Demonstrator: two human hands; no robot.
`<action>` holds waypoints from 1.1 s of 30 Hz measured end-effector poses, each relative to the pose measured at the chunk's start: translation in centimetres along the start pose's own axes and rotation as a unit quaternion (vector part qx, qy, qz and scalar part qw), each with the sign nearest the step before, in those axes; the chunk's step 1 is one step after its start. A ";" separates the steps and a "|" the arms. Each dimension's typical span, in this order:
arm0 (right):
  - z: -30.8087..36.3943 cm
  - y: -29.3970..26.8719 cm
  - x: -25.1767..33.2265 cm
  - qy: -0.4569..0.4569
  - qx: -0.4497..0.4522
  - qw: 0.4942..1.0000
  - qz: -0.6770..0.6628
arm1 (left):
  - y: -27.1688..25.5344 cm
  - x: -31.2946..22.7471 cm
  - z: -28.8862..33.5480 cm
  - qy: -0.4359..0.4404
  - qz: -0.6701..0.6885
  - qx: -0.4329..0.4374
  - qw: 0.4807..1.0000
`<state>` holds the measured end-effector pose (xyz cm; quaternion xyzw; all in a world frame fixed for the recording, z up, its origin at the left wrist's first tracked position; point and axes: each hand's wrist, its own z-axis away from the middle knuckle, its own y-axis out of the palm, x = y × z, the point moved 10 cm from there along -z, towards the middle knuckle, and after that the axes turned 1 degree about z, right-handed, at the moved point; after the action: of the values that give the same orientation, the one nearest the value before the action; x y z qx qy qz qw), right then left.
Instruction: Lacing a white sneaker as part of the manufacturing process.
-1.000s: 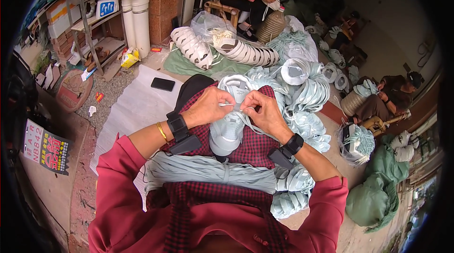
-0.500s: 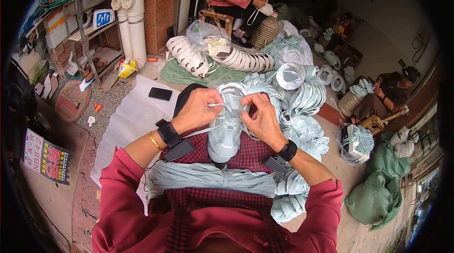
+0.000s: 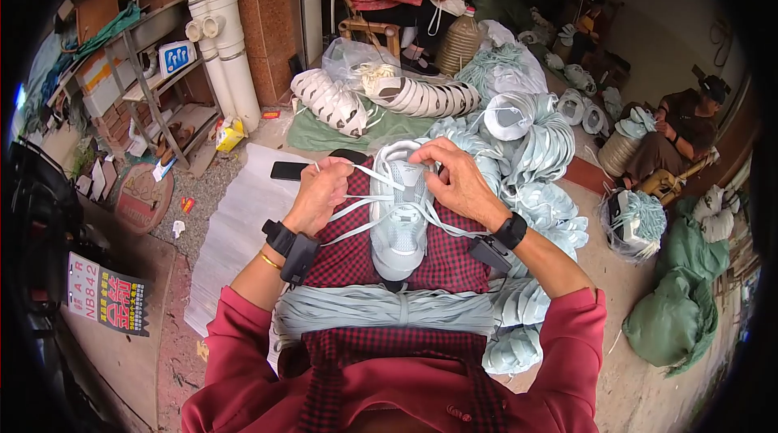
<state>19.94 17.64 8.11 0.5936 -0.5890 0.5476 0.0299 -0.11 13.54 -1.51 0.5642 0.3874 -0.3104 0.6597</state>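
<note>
In the head view, a pale grey-blue mesh shoe point(image 3: 397, 232) sits on your red-and-black checked fabric apron point(image 3: 455, 253). Left of the shoe, your left hand point(image 3: 314, 200) pinches a flat white lace point(image 3: 369, 174); at the shoe's right, your right hand point(image 3: 463, 187) has bent fingers point(image 3: 429, 154), their grip unclear.

2 forearms point(image 3: 553, 261) reach forward; the left hand point(image 3: 314, 196) pinches its fingers point(image 3: 331, 166); the right hand point(image 3: 462, 184) curls inward.

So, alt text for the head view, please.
A person's left hand holds a pale lace running from a light grey shoe; the right hand is at the shoe's opening. A lace bundle lies nearer the body, stacked uppers to the right.
</note>
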 end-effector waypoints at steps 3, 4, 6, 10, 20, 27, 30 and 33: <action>0.1 1.4 2.8 -0.121 0.035 0.987 0.105 | 0.5 -1.7 0.5 0.040 -0.054 -0.002 0.998; 0.1 1.4 2.5 -0.117 0.026 0.988 0.101 | 1.0 -2.9 0.9 0.088 -0.099 -0.003 0.991; -0.1 1.9 1.8 -0.116 0.049 0.989 0.079 | 2.7 -4.3 1.7 0.150 -0.153 0.018 0.977; 0.4 1.6 -0.2 -0.092 0.027 0.995 -0.002 | 5.6 -5.4 3.3 0.216 -0.271 0.067 0.936; 1.7 2.4 0.1 -0.124 0.043 0.990 0.055 | 0.7 -0.9 0.7 0.033 -0.010 0.002 0.999; 3.0 2.7 1.5 -0.107 -0.021 0.969 0.221 | 3.6 -2.1 0.6 0.068 -0.180 0.026 0.981; 2.2 4.0 1.9 -0.136 -0.004 0.949 0.286 | 0.8 0.1 -0.9 -0.009 -0.020 -0.025 0.999; 2.4 4.6 1.5 -0.139 0.011 0.953 0.270 | 1.1 0.2 -0.4 0.020 -0.082 -0.033 0.996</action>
<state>17.59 13.61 5.40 0.4826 -0.7194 0.4543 -0.2078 0.89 14.14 -1.14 0.5146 0.4552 -0.3393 0.6425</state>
